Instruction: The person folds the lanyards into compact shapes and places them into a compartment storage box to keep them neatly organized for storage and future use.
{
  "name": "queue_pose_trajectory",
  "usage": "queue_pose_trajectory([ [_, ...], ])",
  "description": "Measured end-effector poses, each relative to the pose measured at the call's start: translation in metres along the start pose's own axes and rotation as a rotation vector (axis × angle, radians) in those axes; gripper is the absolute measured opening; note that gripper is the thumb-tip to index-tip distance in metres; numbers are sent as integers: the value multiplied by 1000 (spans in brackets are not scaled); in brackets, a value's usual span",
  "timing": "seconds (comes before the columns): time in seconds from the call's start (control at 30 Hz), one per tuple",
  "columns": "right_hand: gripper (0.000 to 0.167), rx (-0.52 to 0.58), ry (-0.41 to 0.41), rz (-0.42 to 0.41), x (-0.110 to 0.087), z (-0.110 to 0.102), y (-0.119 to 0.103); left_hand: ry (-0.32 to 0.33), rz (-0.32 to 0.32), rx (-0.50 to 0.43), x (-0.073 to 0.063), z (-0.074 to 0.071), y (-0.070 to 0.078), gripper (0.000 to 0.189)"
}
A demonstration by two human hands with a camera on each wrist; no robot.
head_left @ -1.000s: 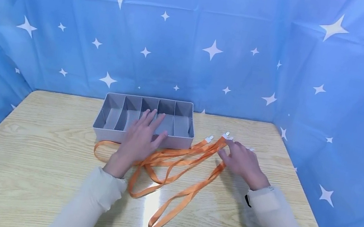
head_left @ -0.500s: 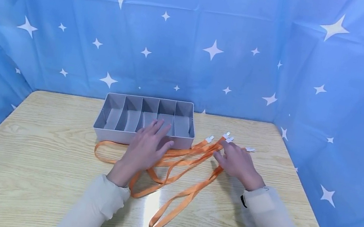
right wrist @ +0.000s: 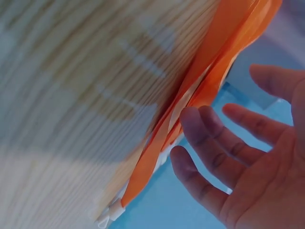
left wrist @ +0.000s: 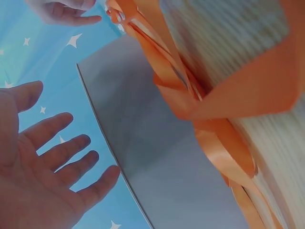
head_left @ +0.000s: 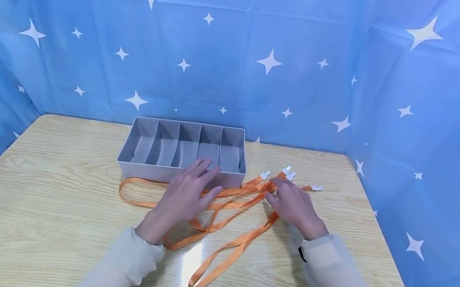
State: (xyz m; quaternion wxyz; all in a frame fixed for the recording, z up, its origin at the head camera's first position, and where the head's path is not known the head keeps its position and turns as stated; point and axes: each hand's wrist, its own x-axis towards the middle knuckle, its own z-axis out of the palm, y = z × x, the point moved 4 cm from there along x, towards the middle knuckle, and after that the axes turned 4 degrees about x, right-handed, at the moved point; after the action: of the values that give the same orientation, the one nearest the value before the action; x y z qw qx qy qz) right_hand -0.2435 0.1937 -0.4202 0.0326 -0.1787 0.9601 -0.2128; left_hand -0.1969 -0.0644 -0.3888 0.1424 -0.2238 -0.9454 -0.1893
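Several orange lanyards (head_left: pixel 241 239) with whitish clip ends (head_left: pixel 264 175) lie in a loose tangle on the table. My left hand (head_left: pixel 187 194) hovers over them at the front of a grey divided box (head_left: pixel 224 180), fingers spread and holding nothing. In the left wrist view its palm (left wrist: pixel 43 181) faces the camera, beside the box's rim. My right hand (head_left: pixel 294 206) is over the straps near their clips. The right wrist view has its fingers (right wrist: pixel 209 152) apart and loosely bent beside the orange straps (right wrist: pixel 190 95), with nothing gripped.
The box has several bare compartments (head_left: pixel 230 156) and stands toward the back of the wooden table (head_left: pixel 43 193). A blue curtain (head_left: pixel 209 48) with white stars hangs behind and along the sides. A light reflection shows on the tabletop between the arms.
My left hand has drawn back from over the box and moved right. My right hand has shifted left along the straps, uncovering more clips. The lanyards and box have stayed in place.
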Motion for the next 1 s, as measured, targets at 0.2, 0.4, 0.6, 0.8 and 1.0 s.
queue_pose_trajectory([
  [0.2,44,-3,14,-27,3,2,-6,23,60,5,-2,4,9,43],
  [0.4,45,-6,25,-39,8,5,-9,36,95,13,-2,11,15,41],
  [0.6,45,-14,11,-41,13,10,-10,81,161,-7,-2,17,17,32],
  [0.8,36,-3,7,-39,17,14,-13,48,127,-13,2,24,13,26],
  [1.0,32,5,-17,-33,18,17,-14,-79,50,15,8,32,7,22],
])
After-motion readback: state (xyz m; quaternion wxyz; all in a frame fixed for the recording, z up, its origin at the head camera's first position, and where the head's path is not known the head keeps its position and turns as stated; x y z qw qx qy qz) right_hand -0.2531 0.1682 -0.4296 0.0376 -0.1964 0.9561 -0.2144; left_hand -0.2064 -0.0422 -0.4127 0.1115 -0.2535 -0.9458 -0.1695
